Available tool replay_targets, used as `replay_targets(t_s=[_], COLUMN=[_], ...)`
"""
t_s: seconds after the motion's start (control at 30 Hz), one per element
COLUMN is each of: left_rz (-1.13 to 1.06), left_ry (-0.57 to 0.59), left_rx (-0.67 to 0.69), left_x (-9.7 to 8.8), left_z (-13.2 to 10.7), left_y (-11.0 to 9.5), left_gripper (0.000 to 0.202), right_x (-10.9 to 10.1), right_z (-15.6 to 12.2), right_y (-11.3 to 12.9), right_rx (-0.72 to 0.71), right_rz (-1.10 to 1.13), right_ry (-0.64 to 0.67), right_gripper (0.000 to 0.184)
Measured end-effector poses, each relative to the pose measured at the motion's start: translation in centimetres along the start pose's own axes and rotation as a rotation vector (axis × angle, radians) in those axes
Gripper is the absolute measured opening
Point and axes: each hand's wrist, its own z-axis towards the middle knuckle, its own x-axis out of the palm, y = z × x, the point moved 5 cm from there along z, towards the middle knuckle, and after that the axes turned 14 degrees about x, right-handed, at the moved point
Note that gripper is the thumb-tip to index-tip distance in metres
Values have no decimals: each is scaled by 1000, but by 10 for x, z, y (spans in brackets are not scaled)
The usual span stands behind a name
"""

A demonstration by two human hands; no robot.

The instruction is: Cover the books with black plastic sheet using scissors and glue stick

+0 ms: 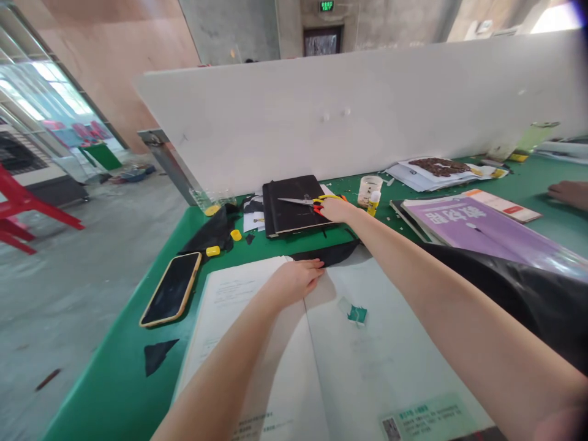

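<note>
In the head view, scissors (305,201) lay across the black book (294,222), handles at the right hand's (339,210) fingers, blades leftward of them; whether these gripped, I couldn't tell. The left hand (297,282), farther off, rested outstretched, empty fingers on the open book (367,352).

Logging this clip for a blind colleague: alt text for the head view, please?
A person's right hand is at the handle end of yellow-and-red scissors over a black book; the left hand rests on an open book. A phone lies left of it on the green table.
</note>
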Motion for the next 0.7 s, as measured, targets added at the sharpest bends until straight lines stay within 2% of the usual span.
replay_targets(t_s=[0.2,0.3,0.37,0.53,0.7], left_rz=[-19,-25,-20,-12,-16], left_ry=[-15,-33,-31,-3,-9], left_rx=[-12,-3,-7,-23,-20], left_x=[0,0,0,-1,0], left_z=[-2,-3,-3,-2,-2], left_y=[2,2,2,1,2], left_gripper=[34,34,34,35,34], right_x=[-4,-5,-6,-22,-57], right_z=[16,17,14,-8,-51], right_y=[-13,-15,-14,-13,-26], right_rx=[157,188,191,201,241], right_rz=[-88,-111,-106,-66,124], right_ry=[30,32,8,-136,-335], right_gripper=[41,29,27,49,45])
